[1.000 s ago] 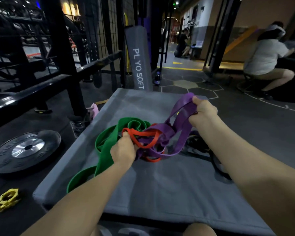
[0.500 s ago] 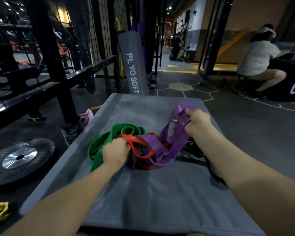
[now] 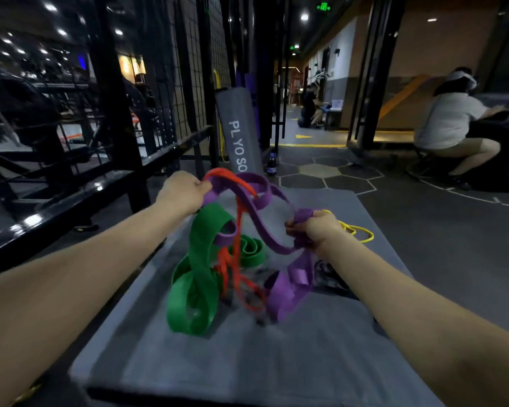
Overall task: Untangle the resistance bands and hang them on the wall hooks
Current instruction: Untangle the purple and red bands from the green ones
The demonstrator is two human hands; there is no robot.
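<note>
A tangle of resistance bands hangs above the grey plyo box (image 3: pixel 321 362). My left hand (image 3: pixel 184 190) is raised and shut on the red band (image 3: pixel 232 268) and the purple band (image 3: pixel 265 230) at their top. My right hand (image 3: pixel 316 229), lower and to the right, grips another part of the purple band. The wide green band (image 3: pixel 196 283) dangles from the tangle, its lower loops resting on the box. A thin yellow band (image 3: pixel 357 232) lies on the box just behind my right hand. No wall hooks are visible.
A black steel rack (image 3: pixel 115 136) runs along the left. A second grey plyo pad (image 3: pixel 240 136) stands upright behind the box, a dark bottle (image 3: pixel 272 164) beside it. A person (image 3: pixel 450 127) sits at the right; another person (image 3: pixel 309 110) crouches far down the corridor.
My left hand has lifted up and away, pulling the red and purple bands off the box. The green band now hangs with them. My right hand has dropped lower, and the yellow band shows.
</note>
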